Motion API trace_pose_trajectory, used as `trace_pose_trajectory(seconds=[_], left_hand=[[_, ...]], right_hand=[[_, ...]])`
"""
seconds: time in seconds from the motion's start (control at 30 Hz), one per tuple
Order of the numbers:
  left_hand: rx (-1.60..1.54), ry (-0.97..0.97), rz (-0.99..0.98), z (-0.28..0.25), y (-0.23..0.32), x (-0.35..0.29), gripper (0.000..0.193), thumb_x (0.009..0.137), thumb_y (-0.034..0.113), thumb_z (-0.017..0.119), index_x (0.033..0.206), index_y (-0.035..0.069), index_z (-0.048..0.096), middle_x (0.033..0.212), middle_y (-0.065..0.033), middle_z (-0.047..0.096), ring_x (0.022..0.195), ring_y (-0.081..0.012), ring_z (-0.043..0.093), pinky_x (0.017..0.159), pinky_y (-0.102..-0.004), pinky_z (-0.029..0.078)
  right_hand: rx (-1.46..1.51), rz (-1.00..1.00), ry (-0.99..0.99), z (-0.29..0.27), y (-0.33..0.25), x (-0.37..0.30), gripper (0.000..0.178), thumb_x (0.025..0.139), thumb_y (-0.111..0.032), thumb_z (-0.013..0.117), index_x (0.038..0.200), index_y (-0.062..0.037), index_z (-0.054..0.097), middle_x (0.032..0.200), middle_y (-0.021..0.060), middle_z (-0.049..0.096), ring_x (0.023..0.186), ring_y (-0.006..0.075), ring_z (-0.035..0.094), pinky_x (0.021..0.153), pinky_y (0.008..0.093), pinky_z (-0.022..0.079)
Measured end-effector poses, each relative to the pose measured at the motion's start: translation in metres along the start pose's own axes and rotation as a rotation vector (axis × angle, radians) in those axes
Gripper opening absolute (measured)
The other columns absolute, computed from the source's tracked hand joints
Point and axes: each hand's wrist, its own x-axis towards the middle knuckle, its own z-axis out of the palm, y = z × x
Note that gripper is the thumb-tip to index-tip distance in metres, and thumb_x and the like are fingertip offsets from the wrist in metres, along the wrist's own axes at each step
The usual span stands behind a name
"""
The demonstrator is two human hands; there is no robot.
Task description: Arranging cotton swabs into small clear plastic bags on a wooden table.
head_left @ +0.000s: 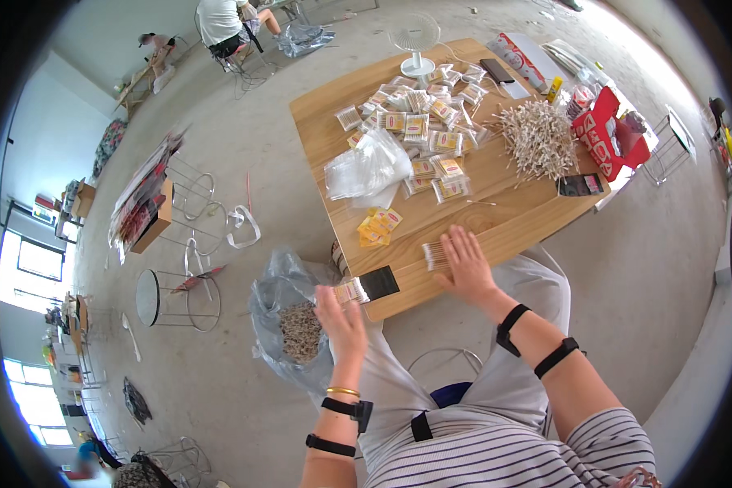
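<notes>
At the near left corner of the wooden table, my left hand grips a small clear packet of cotton swabs with a printed card inside. The packet lies beside a black pad at the table's edge. My right hand rests nearly flat on the tabletop, fingers stretched out, touching a neat row of loose cotton swabs. Yellow printed cards lie a little farther in. Beyond them are a stack of clear empty bags and a heap of filled swab packets.
A large pile of loose swabs covers the table's right side, near a red bag and a second black pad. A white fan and a phone stand and lie behind. Left of my knees sits an open plastic sack.
</notes>
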Motion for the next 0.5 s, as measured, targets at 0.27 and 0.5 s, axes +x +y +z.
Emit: trace_pose_trajectory(seconds=[0.27,0.5], left_hand=[[-0.412,0.139,-0.627,0.019,-0.092,0.033,0.075,0.095,0.060,0.061,0.134,-0.002,0.050,0.112,-0.0115,0.067,0.088,-0.0237,0.068,0.067,-0.0354,0.056],[-0.943,0.023,-1.039,0.048,-0.077,0.032,0.043,0.100,0.053,0.058,0.100,0.011,0.066,0.087,0.0003,0.068,0.068,-0.0100,0.063,0.051,-0.0252,0.046]], right_hand=[[0.101,-0.183,0.000,0.015,-0.108,0.020,0.088,0.095,-0.057,0.053,0.157,0.0001,0.028,0.164,0.0225,0.024,0.154,0.0341,0.019,0.127,0.0472,0.010],[0.101,-0.144,-0.015,0.009,-0.105,0.018,0.084,0.095,-0.052,0.054,0.157,-0.0020,0.027,0.164,0.0207,0.025,0.154,0.0320,0.021,0.127,0.0478,0.011]])
